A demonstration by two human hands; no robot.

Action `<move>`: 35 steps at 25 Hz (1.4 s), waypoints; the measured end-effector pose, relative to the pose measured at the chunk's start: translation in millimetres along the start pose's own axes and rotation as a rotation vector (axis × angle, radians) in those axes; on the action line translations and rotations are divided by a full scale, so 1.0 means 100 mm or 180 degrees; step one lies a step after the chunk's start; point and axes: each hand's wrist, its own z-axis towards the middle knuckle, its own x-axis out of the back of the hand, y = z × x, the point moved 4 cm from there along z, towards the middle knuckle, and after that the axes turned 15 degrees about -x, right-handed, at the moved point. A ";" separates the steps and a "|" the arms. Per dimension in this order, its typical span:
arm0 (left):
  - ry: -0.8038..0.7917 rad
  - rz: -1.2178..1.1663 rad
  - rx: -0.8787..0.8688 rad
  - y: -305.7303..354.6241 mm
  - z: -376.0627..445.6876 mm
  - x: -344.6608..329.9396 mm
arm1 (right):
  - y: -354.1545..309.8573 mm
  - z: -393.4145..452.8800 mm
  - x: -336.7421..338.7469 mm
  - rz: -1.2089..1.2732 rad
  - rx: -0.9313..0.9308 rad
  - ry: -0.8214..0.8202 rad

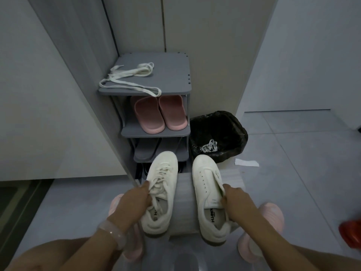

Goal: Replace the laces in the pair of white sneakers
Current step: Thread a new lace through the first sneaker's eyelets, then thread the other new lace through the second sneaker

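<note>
Here, the floor (293,153) is pale grey tile, dimly lit, and a lighter ribbed mat (184,202) lies on it in the near middle. Two white sneakers stand on that mat, toes pointing far. The left sneaker (162,192) carries a lace through its eyelets; the left hand (134,200) grips it at the tongue, fingers (145,187) curled into the laces. The right sneaker (210,194) shows bare eyelets, and the right hand (233,198) pinches its tongue and right side, fingers closed on the upper. A pale bracelet (114,234) circles the left wrist. The person's feet wear pink slippers (271,218) on either side of the mat.

Beyond the sneakers a grey shoe rack (175,75) stands against a tall pale panel (205,45), with a white wall (29,94) to the left. Loose white laces (127,79) lie spread on its top shelf. A pair of pink slides (160,114) sits on the shelf below, and grey slippers (145,151) on the one under that. Just right of the rack stands a bin lined with a black bag (217,133), with a bundle of white lace (209,146) inside. A white paper scrap (247,162) lies on the floor near the bin. A red object (350,233) shows at the near right edge; what it is cannot be told.
</note>
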 end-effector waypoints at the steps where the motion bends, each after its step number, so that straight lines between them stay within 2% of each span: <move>1: 0.0002 0.0009 0.0023 -0.07 -0.05 0.00 | -0.03 0.00 -0.01 -0.0022 0.0027 -0.0017; 7: -0.0248 -0.0342 0.0115 -0.08 -0.13 -0.19 | -0.05 -0.04 -0.04 -0.0180 -0.0035 -0.0140; 10: -0.0723 -0.0860 0.0088 -0.07 -0.14 -0.17 | -0.06 -0.12 0.01 -0.0317 0.0090 -0.0297; 13: -0.0898 -0.0717 -0.0030 -0.07 -0.17 -0.02 | -0.14 -0.21 0.30 -0.0593 0.0231 -0.0475; 15: -0.0359 -0.0482 -0.0148 -0.11 -0.09 0.16 | -0.39 -0.22 0.71 -0.0611 0.0420 0.0028; 18: 0.0664 -0.0894 -0.0419 -0.10 0.00 0.43 | -1.14 -0.32 1.37 0.0271 0.1167 0.1080; 21: 0.0823 -0.1166 -0.0823 -0.01 0.07 0.64 | -2.01 -0.33 1.78 0.0588 0.1673 0.1933; 23: 0.1029 -0.1341 -0.0921 0.01 0.09 0.81 | -2.44 -0.23 1.81 0.0117 0.1701 0.2228; 26: 0.1259 -0.1666 -0.0969 0.03 0.07 1.05 | -2.65 0.00 1.74 -0.0498 0.1462 0.2463; 28: 0.1483 -0.1948 -0.0913 0.01 0.06 1.17 | -2.64 -0.04 1.74 -0.0225 0.1712 0.2760; 30: 0.1744 -0.2729 -0.0667 0.02 0.05 1.27 | -2.53 -0.24 1.75 0.0398 0.2164 0.2902; 31: 0.1875 -0.3464 -0.0512 0.05 0.04 1.31 | -2.44 -0.40 1.69 0.0440 0.2477 0.2888; 32: 0.1926 -0.4346 -0.0387 0.09 0.05 1.32 | -2.33 -0.57 1.53 0.0154 0.2691 0.2670; 33: 0.1867 -0.5225 -0.0322 0.13 0.06 1.33 | -2.19 -0.72 1.30 -0.0277 0.2823 0.2229; 35: 0.1742 -0.6526 -0.0373 0.20 0.01 1.34 | -1.74 -0.93 0.78 -0.1054 0.2776 0.0666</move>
